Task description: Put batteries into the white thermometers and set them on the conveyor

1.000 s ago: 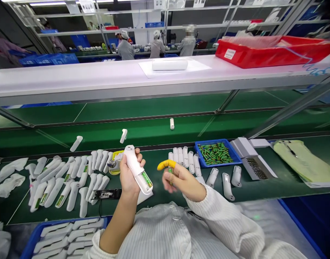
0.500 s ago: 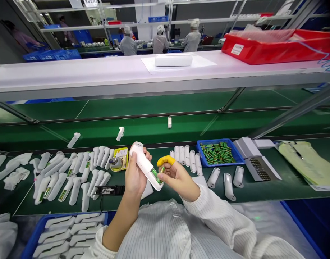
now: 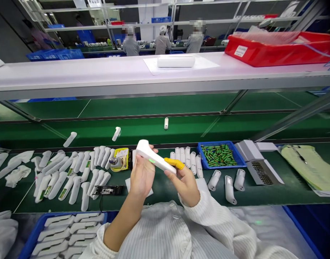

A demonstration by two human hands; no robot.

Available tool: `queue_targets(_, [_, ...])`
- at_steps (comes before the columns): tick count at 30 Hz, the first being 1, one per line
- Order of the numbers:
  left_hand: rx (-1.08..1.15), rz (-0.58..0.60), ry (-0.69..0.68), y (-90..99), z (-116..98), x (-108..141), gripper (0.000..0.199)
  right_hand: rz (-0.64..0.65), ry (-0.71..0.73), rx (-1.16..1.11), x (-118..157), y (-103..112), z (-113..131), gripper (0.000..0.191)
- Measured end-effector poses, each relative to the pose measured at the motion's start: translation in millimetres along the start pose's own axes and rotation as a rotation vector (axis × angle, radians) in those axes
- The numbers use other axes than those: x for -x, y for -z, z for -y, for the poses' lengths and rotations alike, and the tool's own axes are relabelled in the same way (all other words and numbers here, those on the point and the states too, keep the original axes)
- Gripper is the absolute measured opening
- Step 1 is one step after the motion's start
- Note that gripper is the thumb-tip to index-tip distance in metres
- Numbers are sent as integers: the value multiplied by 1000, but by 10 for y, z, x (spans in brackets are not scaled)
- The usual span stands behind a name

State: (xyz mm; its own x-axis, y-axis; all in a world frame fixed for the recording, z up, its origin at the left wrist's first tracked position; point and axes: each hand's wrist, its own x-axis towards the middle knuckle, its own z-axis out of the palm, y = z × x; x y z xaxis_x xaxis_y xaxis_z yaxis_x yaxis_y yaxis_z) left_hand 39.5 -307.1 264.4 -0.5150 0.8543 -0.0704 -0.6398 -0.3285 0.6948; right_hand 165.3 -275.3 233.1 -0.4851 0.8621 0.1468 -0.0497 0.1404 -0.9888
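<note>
A white handheld device (image 3: 156, 158) with a bent head, looking like an infrared thermometer, is held tilted before my chest. Green light glows on its side. My left hand (image 3: 142, 176) is closed around the head end, palm beneath it. At the lower end of the handle my right hand (image 3: 187, 181) grips between thumb and fingers, with a yellow finger cover (image 3: 175, 163) on. The battery compartment is turned out of sight. Right of my hands stands a row of white battery covers or handle parts (image 3: 193, 162), then a blue tray (image 3: 224, 167) of green batteries (image 3: 219, 154).
Many similar white devices (image 3: 55, 185), some with batteries showing, lie at left. A yellow basket (image 3: 127, 163) holds a bottle. Below left is a blue bin (image 3: 32, 230) of devices. White pieces ride the green belt (image 3: 143, 131) under a shelf (image 3: 100, 77). A red bin (image 3: 255, 57) sits above.
The device has been turned over, so its open battery compartment no longer shows and a green light does. My right hand has shifted from the batteries to the handle end. Belt pieces moved slightly left.
</note>
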Motion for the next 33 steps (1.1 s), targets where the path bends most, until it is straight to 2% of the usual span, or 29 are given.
queue_targets(3, [-185,167,79,74,-27,-17,36,74,-208,-256,-16,47,80,36])
queue_targets(8, [-331,186,-62,207,37,-76,35,99,-237,-311,-10,61,151,38])
queue_targets(10, [-326,176,-50,224,60,-105,39,108,-256,-345,-26,67,124,39])
queue_targets(15, [-225,223,203,243,83,-230,56,208,-365,-527,-116,93,50,43])
queue_targets(21, [-128,334,157,246,231,-433,48,267,-423,-620,-243,138,-7,45])
queue_targets(25, [-75,358,226,235,428,-568,46,260,-414,-636,-319,201,-156,45])
queue_targets(27, [-49,345,290,257,565,-663,43,289,-386,-566,-363,278,-335,47])
queue_targets(29, [-62,286,358,323,730,-807,45,263,-367,-353,-429,452,-604,50])
queue_targets(31, [-259,192,428,452,916,-1017,51,119,-395,15,-528,767,-932,46])
queue_targets(32, [-407,141,457,544,1011,-1147,56,12,-450,283,-591,978,-1100,42])
queue_targets(33, [-559,96,480,653,1102,-1293,60,-57,-500,421,-662,1214,-1259,38])
